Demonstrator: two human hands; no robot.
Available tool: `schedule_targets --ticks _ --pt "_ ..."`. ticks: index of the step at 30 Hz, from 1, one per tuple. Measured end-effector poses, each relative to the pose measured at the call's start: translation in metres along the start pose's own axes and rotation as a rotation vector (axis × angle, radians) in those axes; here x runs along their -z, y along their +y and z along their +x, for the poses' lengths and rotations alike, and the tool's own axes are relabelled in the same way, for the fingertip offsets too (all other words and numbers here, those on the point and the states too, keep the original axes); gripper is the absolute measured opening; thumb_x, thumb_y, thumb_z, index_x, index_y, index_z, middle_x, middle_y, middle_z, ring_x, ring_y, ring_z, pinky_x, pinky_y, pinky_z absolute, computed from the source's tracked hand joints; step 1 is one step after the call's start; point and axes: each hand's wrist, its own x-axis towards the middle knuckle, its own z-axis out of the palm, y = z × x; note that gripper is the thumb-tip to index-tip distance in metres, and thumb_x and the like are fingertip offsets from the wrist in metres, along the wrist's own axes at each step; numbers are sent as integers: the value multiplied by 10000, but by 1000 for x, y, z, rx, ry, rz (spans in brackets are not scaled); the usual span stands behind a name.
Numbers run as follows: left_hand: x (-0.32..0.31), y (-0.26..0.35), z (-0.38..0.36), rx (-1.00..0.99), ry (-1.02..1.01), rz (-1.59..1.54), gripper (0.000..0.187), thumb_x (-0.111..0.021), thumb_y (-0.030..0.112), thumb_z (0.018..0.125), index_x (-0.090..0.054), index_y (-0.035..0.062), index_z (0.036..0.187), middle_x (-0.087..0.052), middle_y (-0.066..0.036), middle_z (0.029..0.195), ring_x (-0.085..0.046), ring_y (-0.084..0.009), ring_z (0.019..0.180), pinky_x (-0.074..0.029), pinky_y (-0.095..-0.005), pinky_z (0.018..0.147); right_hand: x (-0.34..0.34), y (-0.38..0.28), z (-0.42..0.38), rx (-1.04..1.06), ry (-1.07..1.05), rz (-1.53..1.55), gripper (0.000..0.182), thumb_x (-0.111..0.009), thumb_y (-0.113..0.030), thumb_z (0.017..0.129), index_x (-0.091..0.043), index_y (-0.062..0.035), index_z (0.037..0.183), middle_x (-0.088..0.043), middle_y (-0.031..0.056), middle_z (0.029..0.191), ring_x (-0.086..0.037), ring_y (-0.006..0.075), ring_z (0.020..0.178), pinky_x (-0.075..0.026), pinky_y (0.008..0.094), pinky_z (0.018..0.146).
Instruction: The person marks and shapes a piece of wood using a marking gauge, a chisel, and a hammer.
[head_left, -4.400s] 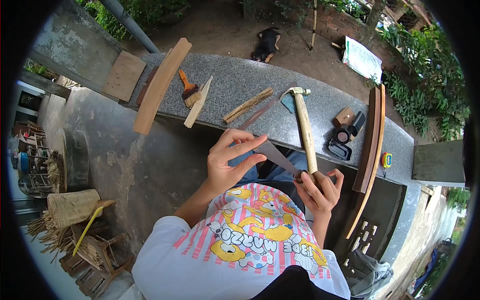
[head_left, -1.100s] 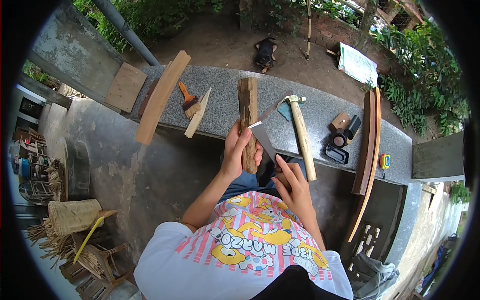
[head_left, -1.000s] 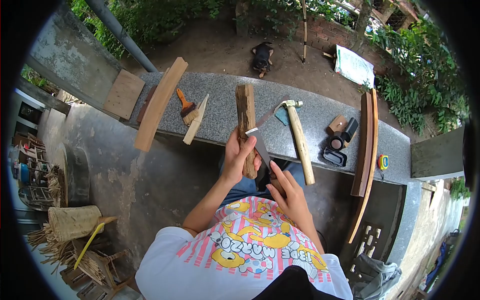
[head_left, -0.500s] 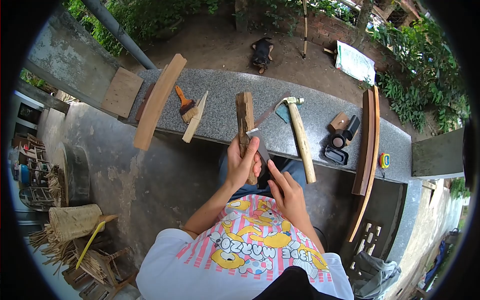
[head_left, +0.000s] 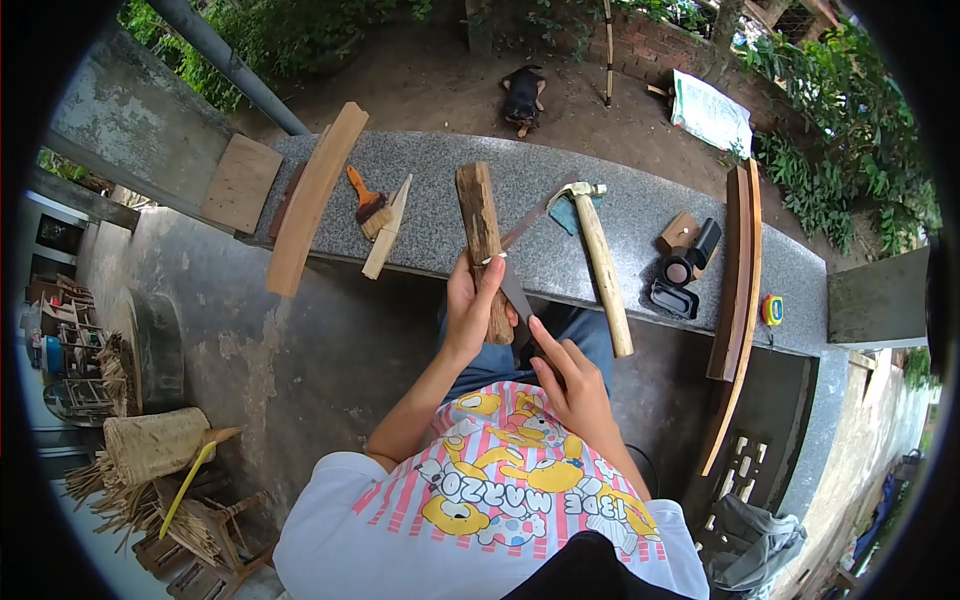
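My left hand (head_left: 470,310) is closed around a rough, weathered wood block (head_left: 478,212), tilted up over the bench's near edge. Across that wood lies a flat dark chisel-like blade (head_left: 515,297) with a bright square end, and my left thumb presses near this end. My right hand (head_left: 575,385) grips the blade's lower part, index finger stretched along it; the handle is mostly hidden. Just beyond, a hammer (head_left: 604,270) with a pale wooden handle rests on the bench, its head by a long thin metal blade (head_left: 535,215) and a teal cloth (head_left: 565,217).
On the granite bench (head_left: 430,155) lie a paintbrush (head_left: 368,195), a pale wood wedge (head_left: 388,228), a curved plank (head_left: 318,200), a black tool (head_left: 692,255), dark wood strips (head_left: 735,270) and a tape measure (head_left: 772,310). A dog (head_left: 522,98) lies beyond on bare soil.
The wood block has moved slightly up and left with my left hand. The blade's bright end sits a little farther left, and my right hand has shifted only slightly.
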Motion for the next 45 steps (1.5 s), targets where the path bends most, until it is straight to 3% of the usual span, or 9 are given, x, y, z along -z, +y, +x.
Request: schedule_targets --ticks 2,8,14,18,27,36,41,45 --pt "5 0 0 -49 -35 61 307 -626 191 970 -447 35 1164 -580 -27 792 -562 -78 518 -470 -225 471 -1 -1 0 -5 -24 24 531 -645 -99 911 -518 -140 1425 -506 96 747 -574 268 628 -472 379 604" --pt "7 2 -3 -159 -111 229 380 -665 112 936 -416 23 1209 -579 -24 790 -557 -73 522 -463 -220 475 -6 -2 0 -26 -6 14 528 -654 -92 903 -528 -126 1415 -512 98 749 -579 268 621 -473 380 595" --pt "-5 -3 -15 14 -53 1 306 -637 170 969 -442 36 1162 -563 -18 744 -531 -72 481 -436 -230 424 -6 -1 3 -19 41 -7 519 -651 -92 906 -532 -122 1410 -515 98 747 -576 267 609 -474 375 588" --pt "-6 -9 -18 11 -5 -6 287 -634 190 973 -452 42 1139 -556 -16 731 -520 -74 467 -427 -233 409 -6 -3 1 -27 39 33 510 -641 -92 917 -528 -123 1413 -517 97 741 -576 260 610 -474 373 590" --pt "11 -6 -15 -145 -100 115 392 -686 116 925 -428 24 1204 -568 -20 751 -525 -73 474 -414 -224 408 -2 -6 1 -13 28 92 499 -630 -104 931 -524 -121 1418 -501 92 720 -551 243 591 -460 362 581" --pt "1 1 -21 2 -71 57 359 -676 106 930 -438 19 1185 -554 -13 736 -490 -53 444 -407 -229 381 -5 -4 2 4 33 -6 509 -648 -99 911 -538 -122 1407 -478 87 706 -542 243 579 -449 368 565" --pt "-5 -2 -18 56 -32 53 298 -670 138 944 -468 20 1130 -545 -14 724 -479 -53 429 -394 -229 365 -4 -4 1 -5 99 -69 531 -652 -97 904 -527 -138 1418 -487 88 718 -551 256 587 -452 375 564" --pt "-5 -18 -23 39 35 39 262 -647 226 969 -464 47 1025 -505 -5 620 -464 -62 401 -369 -228 357 -12 -6 2 -39 94 42 527 -631 -98 917 -511 -140 1428 -499 94 732 -564 273 602 -468 384 574"
